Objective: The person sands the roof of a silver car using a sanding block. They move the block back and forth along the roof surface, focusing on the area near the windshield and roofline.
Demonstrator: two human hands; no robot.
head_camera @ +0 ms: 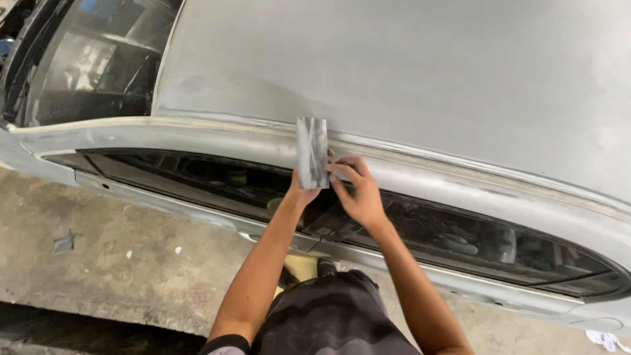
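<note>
Concrete floor (131, 263), grey scrap (63, 242), white rag (608, 340)

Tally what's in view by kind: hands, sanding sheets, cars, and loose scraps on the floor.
Hands: 2, left hand and right hand
Grey sanding sheet: 1
Grey car: 1
Grey floor scrap: 1
White rag: 1
Total: 6

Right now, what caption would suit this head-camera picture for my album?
Both hands, left and right, hold a grey sanding sheet against a dull grey car roof edge.
</note>
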